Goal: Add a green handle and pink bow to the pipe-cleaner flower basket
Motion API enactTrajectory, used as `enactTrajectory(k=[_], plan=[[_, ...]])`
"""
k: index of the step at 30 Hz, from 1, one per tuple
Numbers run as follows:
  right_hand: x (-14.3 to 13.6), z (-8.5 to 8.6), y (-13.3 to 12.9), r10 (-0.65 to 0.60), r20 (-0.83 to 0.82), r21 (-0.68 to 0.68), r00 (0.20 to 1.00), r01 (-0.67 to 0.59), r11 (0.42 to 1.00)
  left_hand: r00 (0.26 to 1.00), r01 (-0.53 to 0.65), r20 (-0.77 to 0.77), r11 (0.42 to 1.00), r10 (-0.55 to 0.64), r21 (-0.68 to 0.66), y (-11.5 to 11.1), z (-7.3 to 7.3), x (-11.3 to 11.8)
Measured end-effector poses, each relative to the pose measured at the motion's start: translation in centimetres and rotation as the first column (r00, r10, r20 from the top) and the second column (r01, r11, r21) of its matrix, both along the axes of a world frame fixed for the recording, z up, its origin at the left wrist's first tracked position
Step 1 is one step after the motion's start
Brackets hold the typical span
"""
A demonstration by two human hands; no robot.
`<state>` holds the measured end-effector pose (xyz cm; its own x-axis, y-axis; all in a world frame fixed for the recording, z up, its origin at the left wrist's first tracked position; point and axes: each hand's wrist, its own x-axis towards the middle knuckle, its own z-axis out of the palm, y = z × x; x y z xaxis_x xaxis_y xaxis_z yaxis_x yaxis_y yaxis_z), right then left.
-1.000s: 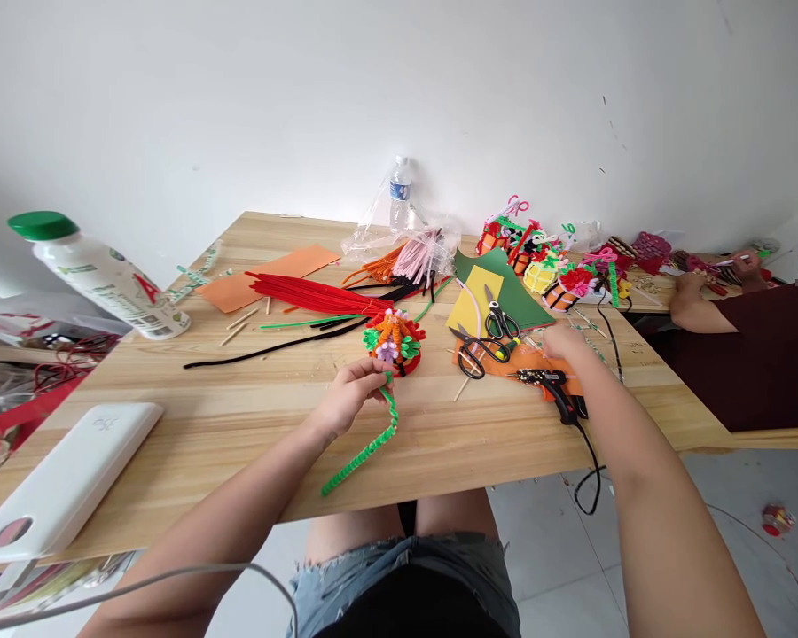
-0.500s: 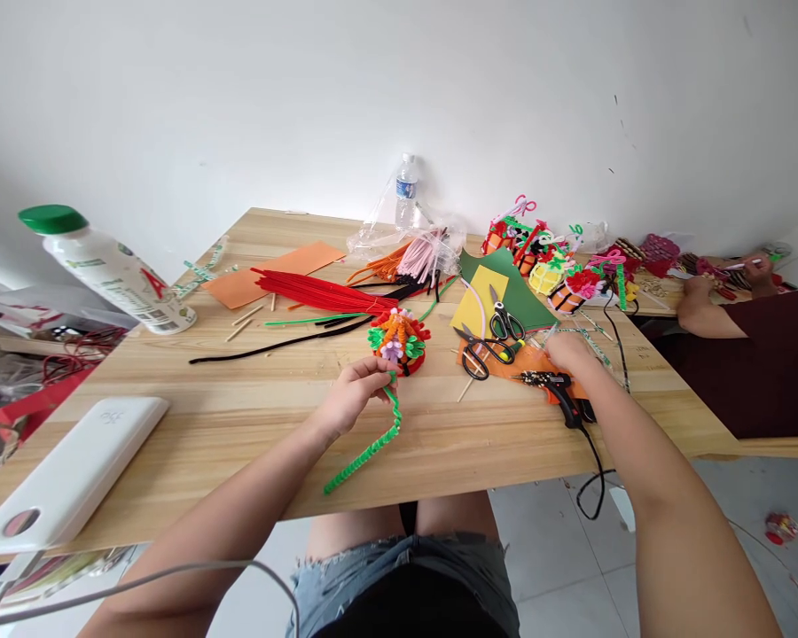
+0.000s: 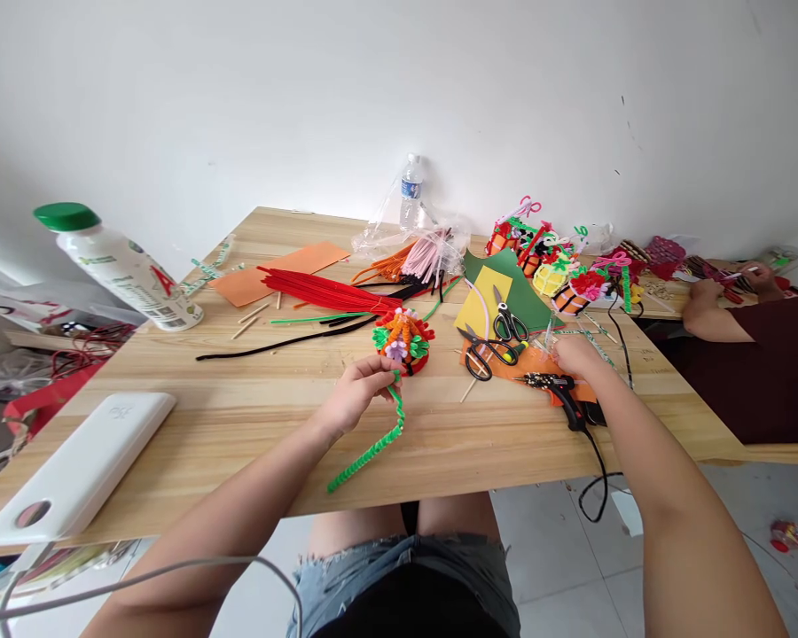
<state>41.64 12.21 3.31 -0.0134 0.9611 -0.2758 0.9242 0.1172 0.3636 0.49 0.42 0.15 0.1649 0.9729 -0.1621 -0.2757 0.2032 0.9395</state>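
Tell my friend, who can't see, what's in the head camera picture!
A left hand holds a curly green pipe cleaner beside a bright flower craft on a wooden table. The right hand is near a black glue gun and scissors.

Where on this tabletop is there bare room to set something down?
Bare wood shows on the table between the white power bank and the left forearm, and near the front edge between the green twisted stem and the glue gun. It is crowded around the right hand: scissors, glue gun and a green sheet, with colourful crafted pieces behind.
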Motion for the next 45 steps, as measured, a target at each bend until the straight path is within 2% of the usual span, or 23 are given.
enactTrajectory(k=[10, 24, 30, 33, 35, 38, 41, 45], plan=[[0.5, 0.0, 0.3, -0.046, -0.007, 0.002, 0.999, 0.046, 0.999, 1.0, 0.005, -0.005, 1.0, -0.005, 0.004, -0.2, 0.1, 0.2], [0.3, 0.4, -0.2, -0.102, -0.158, 0.077, 0.982, 0.115, 0.99, 0.999, 0.038, 0.001, 0.999, -0.038, 0.019, -0.2, 0.2, 0.1], [0.5, 1.1, -0.6, -0.09, -0.172, 0.207, 0.981, 0.125, 0.97, 0.999, 0.042, -0.001, 0.999, -0.042, 0.015, -0.4, 0.4, 0.2], [0.6, 1.5, -0.9, -0.017, -0.233, 0.306, 0.972, 0.09, 0.948, 0.999, 0.046, 0.0, 0.999, -0.046, 0.012, -0.4, 0.4, 0.2], [0.6, 1.6, -1.0, 0.098, -0.334, 0.362, 0.937, 0.032, 0.932, 0.999, 0.044, 0.001, 0.999, -0.044, 0.013, -0.3, 0.3, 0.2], [0.5, 1.9, -1.0, 0.234, -0.543, 0.416, 0.807, 0.017, 0.909, 0.999, 0.038, 0.001, 0.999, -0.038, 0.016, -0.3, 0.2, 0.1], [-0.4, 2.4, -1.5, 0.242, -0.692, 0.428, 0.68, 0.117, 0.896, 0.999, 0.038, 0.002, 0.999, -0.038, 0.014, -0.3, 0.1, 0.1], [-2.6, 3.2, -2.8, 0.188, -0.825, 0.332, 0.533, 0.187, 0.925, 0.999, 0.042, 0.001, 0.999, -0.042, 0.013, -0.4, 0.2, 0.2]])
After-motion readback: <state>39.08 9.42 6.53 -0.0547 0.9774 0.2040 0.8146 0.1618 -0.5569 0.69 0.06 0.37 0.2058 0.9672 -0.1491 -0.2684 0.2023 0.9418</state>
